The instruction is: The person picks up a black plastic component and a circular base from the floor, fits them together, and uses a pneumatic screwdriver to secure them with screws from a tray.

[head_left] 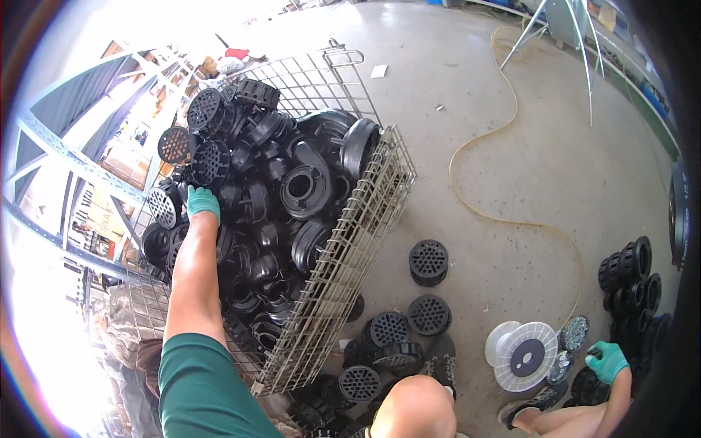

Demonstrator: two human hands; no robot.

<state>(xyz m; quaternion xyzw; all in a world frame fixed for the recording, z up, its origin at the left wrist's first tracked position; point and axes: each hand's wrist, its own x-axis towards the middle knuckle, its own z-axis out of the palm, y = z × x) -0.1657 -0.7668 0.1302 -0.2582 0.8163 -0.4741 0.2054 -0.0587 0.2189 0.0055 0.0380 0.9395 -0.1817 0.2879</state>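
Note:
My left hand (202,204), in a green glove, reaches into a wire cage (343,270) piled high with black plastic fittings. Its fingers are bent onto a black fitting just below a round perforated cap (210,162); the gripped part is mostly hidden. Close by in the heap are a paler perforated cap (162,207) and a large ring-shaped fitting (300,187). At the lower right my right hand (607,363), also gloved in green, has its fingers curled round something small and dark that I cannot make out. It is beside a clear plastic spool (526,358).
Perforated black caps (428,315) lie on the concrete floor beside the cage, near my knee. Stacked black fittings (628,266) stand at the right. A thin yellowish hose (467,197) winds across the floor. Metal shelving (73,160) is at the left, and a stand's legs (522,36) are far right.

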